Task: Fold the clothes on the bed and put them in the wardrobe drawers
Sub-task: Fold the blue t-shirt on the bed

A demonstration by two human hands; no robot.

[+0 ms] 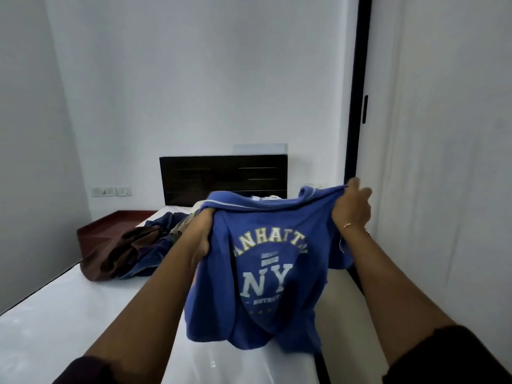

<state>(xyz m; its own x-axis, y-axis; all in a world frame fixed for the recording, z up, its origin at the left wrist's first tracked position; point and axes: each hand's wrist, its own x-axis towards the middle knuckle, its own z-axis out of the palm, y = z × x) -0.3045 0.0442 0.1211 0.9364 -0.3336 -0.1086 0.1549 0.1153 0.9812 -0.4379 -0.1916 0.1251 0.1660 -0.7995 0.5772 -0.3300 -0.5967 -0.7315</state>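
Gripping the blue T-shirt (257,273) by its shoulders, left hand (201,234) and right hand (353,206) hold it hanging lengthwise above the bed (69,314); the unfolded clothes pile (133,248) lies nearer the left hand.

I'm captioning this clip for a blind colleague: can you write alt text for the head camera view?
Both hands, left hand and right hand, hold up a blue T-shirt printed with "NY" by its shoulders over a white bed. A pile of dark clothes lies on the bed's far left, before a dark headboard.
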